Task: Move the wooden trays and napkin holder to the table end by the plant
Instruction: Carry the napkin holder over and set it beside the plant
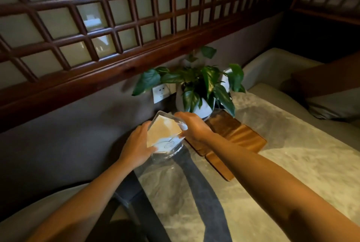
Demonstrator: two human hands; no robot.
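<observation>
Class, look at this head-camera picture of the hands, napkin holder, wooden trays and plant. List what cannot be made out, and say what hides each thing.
1. Whether the napkin holder rests on the table: the left hand and right hand cover its sides.
2. How many wooden trays are stacked: the right forearm crosses them.
3. The plant pot's base: the right hand hides it.
4. The table's near end: cut off by the frame's bottom edge.

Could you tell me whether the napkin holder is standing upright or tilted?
Tilted: both hands, left and right, hold the napkin holder with its top leaning away.
</observation>
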